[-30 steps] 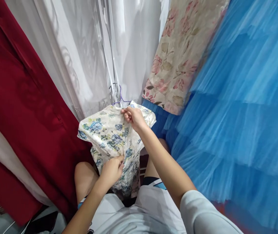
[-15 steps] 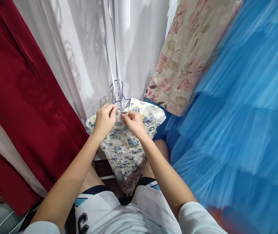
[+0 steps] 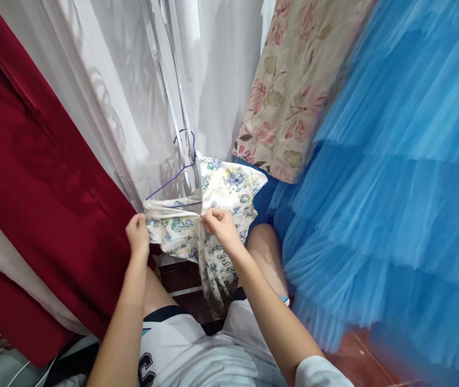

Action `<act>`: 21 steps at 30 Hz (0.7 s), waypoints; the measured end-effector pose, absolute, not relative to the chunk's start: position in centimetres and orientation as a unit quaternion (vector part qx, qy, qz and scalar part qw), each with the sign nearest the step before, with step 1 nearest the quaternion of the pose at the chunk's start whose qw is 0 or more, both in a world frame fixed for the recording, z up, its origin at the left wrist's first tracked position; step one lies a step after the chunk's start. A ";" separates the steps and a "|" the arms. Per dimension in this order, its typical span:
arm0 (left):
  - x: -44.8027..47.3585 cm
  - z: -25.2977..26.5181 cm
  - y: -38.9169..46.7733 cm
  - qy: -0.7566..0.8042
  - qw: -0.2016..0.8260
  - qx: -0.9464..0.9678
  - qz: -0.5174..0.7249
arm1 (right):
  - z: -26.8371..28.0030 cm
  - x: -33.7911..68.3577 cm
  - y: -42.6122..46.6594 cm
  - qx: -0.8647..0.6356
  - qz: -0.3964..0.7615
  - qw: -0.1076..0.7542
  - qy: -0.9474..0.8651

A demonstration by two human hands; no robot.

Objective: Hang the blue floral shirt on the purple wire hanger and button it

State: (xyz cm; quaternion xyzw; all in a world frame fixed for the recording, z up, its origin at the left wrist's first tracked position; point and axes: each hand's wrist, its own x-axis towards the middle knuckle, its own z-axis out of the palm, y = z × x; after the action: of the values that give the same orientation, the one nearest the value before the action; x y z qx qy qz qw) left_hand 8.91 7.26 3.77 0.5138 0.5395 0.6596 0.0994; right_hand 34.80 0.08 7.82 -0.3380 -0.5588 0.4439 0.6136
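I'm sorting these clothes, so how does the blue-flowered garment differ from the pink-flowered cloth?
The blue-flowered garment has a white ground; the pink-flowered cloth has a beige one. The left hand and right hand pull the garment askew, creasing it below a purple hanger; the cloth hangs untouched and flatter. Both carry floral prints.

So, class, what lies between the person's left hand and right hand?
In the head view, part of the floral garment lies between the left hand and the right hand.
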 end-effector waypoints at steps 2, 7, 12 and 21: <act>11.7 1.3 6.2 0.531 0.131 0.538 0.642 | 6.9 35.9 -0.1 -0.341 0.448 0.661 -0.497; 18.5 -1.6 3.6 0.486 0.210 0.617 0.583 | 5.3 39.6 0.7 -0.333 0.436 0.758 -0.354; 23.0 -0.8 2.0 0.436 0.261 0.663 0.550 | 3.0 42.5 2.2 -0.417 0.348 0.765 -0.346; 25.7 4.6 -1.7 0.356 0.356 0.609 0.613 | -1.0 41.5 -1.8 -0.472 0.329 0.614 -0.541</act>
State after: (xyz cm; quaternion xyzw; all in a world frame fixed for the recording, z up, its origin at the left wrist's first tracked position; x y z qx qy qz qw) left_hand 25.73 -1.65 4.63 0.6087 0.3562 0.6131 0.3560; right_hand 41.49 -1.81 -0.97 -0.4716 -0.5406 0.3290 0.6141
